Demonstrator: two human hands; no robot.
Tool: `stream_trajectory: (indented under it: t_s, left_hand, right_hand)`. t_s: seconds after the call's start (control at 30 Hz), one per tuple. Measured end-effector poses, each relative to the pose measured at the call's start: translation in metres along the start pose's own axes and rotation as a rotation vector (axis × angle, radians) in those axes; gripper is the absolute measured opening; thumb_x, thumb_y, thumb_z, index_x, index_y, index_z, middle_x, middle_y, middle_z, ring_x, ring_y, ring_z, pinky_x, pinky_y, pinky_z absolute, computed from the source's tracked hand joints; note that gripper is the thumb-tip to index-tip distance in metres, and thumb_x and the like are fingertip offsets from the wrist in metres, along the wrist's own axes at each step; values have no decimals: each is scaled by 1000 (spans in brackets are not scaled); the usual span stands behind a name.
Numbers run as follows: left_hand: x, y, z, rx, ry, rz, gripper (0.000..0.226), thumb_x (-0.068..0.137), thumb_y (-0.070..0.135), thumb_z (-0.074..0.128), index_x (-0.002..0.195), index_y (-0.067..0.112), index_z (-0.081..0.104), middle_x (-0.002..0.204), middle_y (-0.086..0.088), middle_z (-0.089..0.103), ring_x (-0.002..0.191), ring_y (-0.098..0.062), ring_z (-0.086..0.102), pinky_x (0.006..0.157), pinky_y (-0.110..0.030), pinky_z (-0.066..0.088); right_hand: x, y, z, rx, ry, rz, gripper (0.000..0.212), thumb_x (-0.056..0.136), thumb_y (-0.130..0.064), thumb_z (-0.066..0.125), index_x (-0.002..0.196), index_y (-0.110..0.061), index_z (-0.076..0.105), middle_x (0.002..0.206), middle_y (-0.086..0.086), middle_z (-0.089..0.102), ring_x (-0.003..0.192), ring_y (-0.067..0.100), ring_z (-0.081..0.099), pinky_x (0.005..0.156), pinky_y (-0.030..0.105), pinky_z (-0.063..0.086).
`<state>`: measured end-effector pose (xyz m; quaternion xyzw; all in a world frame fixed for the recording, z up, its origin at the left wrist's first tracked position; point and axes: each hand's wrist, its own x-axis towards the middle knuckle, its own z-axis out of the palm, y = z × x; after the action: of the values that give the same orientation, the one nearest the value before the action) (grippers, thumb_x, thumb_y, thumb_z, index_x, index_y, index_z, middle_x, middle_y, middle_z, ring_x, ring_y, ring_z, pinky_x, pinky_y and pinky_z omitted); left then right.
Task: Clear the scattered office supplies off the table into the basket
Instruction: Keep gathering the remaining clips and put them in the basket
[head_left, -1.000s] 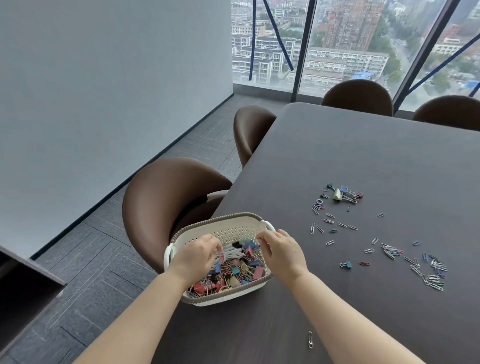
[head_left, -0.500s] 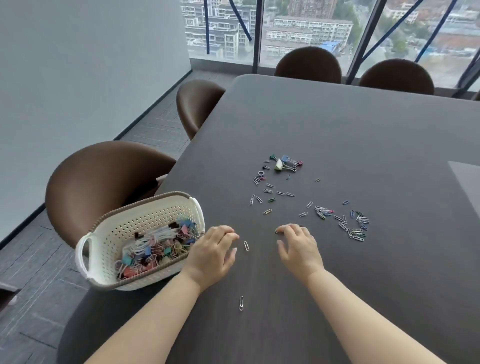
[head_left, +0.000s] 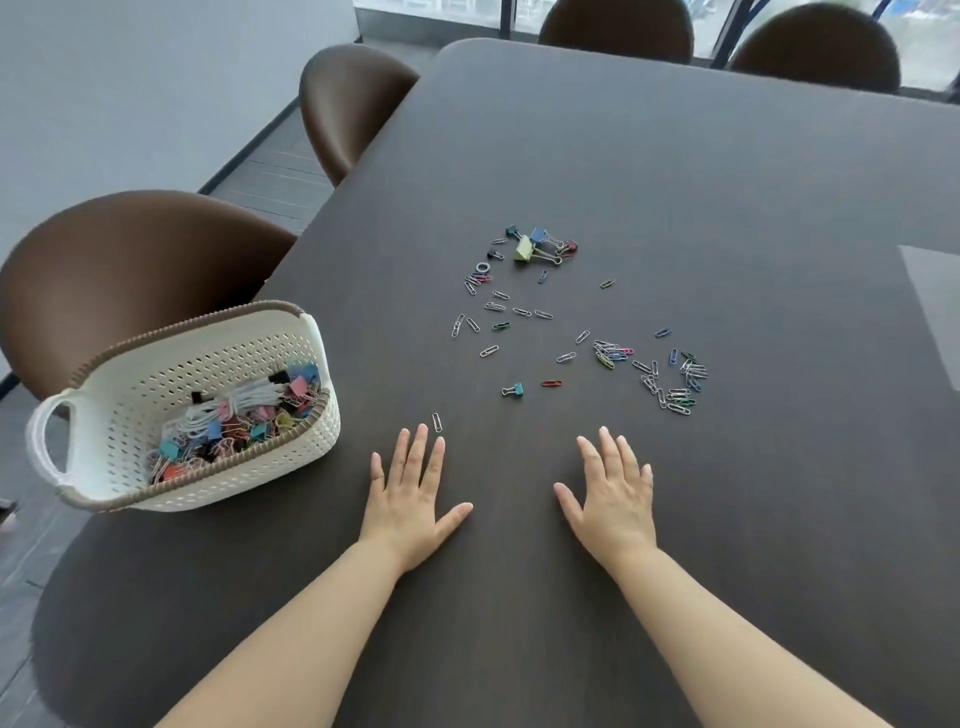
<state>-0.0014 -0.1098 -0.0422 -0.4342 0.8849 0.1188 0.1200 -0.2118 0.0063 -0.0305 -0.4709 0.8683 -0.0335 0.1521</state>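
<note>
Left hand (head_left: 413, 491), right hand (head_left: 613, 493) flat on dark counter (head_left: 675, 182), fingers straight, grasping nothing; white perforated plastic basket (head_left: 218, 364) left; loose metal paperclips (head_left: 519, 312) beyond.

Four brown chairs (head_left: 130, 270), pale wall (head_left: 130, 78), grey floor (head_left: 275, 182), window (head_left: 426, 4) at far end

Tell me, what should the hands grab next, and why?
Probably the left hand should pinch the lone silver paper clip lying just past its fingertips and drop it into the basket. It and the right hand lie flat and empty on the table, that clip is the nearest piece, and the basket sits right beside the left hand.
</note>
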Motion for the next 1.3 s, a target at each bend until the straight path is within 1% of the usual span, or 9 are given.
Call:
stream_trajectory:
  t_s: [0.17, 0.4, 0.53, 0.67, 0.8, 0.9, 1.0, 1.13, 1.3]
  left_hand:
    - [48, 12, -20, 10, -17, -18, 103, 46, 78, -37, 131, 22, -32, 137, -2, -42, 134, -27, -32, 110, -53, -9]
    - [126, 30, -41, 79, 6, 40, 88, 78, 77, 16, 130, 26, -33, 149, -5, -32, 133, -32, -33, 111, -54, -7]
    - [176, 38, -54, 89, 24, 91, 95, 65, 85, 5, 130, 27, -34, 150, -5, -29, 134, -33, -30, 112, -52, -6]
    - [220, 45, -64, 76, 46, 102, 102, 56, 86, 1, 134, 27, -30, 152, -3, -24, 136, -32, -26, 112, -50, -5]
    - [237, 46, -67, 53, 84, 178, 105, 55, 89, -4, 137, 26, -25, 154, -2, -17, 140, -23, -18, 113, -43, -6]
    - [242, 40, -72, -106, 211, 198, 107, 64, 86, -4, 147, 18, 1, 156, -4, 3, 142, -20, -5, 113, -41, -5]
    - [268, 35, -88, -202, 341, 150, 89, 76, 68, 9, 146, 13, 14, 155, -4, 13, 143, -19, 1, 113, -42, -2]
    - [324, 38, -116, -123, 307, 185, 72, 88, 59, 22, 147, 20, 11, 156, 0, 1, 142, -19, -7, 113, -47, 2]
    - [392, 38, -139, -30, 201, 233, 63, 94, 46, 34, 147, 29, 5, 156, 5, -7, 141, -19, -15, 111, -52, 1]
  right_hand:
    - [19, 13, -4, -50, -29, 154, 77, 87, -63, 28, 146, -24, -5, 154, 5, -15, 140, 31, -16, 111, 55, -1]
    - [78, 51, -27, -31, -27, 411, 103, 72, -82, 21, 142, -19, -22, 151, 15, -23, 136, 43, -19, 110, 57, -2]
    - [121, 71, -39, -29, -22, 410, 109, 68, -85, 23, 141, -18, -24, 151, 16, -23, 137, 40, -20, 111, 55, -1]
    - [163, 78, -44, -44, -9, 337, 106, 71, -83, 21, 143, -17, -19, 152, 15, -19, 139, 34, -18, 113, 50, -3]
    - [194, 59, -44, 25, 29, 55, 93, 79, -75, 22, 146, -16, -4, 155, 8, -11, 142, 22, -14, 115, 38, -5]
    - [210, 38, -49, 231, 81, -116, 89, 78, -72, 22, 146, -17, 12, 156, 2, 5, 143, 15, 0, 115, 30, 4]
    - [243, 31, -58, 294, 207, -190, 74, 86, -59, 29, 144, -15, 23, 154, 2, 16, 142, 16, 10, 116, 33, 11]
    - [305, 26, -75, 130, 116, -249, 59, 95, -36, 37, 146, -23, 11, 156, -1, 5, 143, 15, 0, 116, 38, 4]
    - [369, 12, -83, 18, 0, -297, 62, 93, -51, 30, 145, -36, -1, 156, -6, -4, 143, 16, -7, 114, 48, 2]
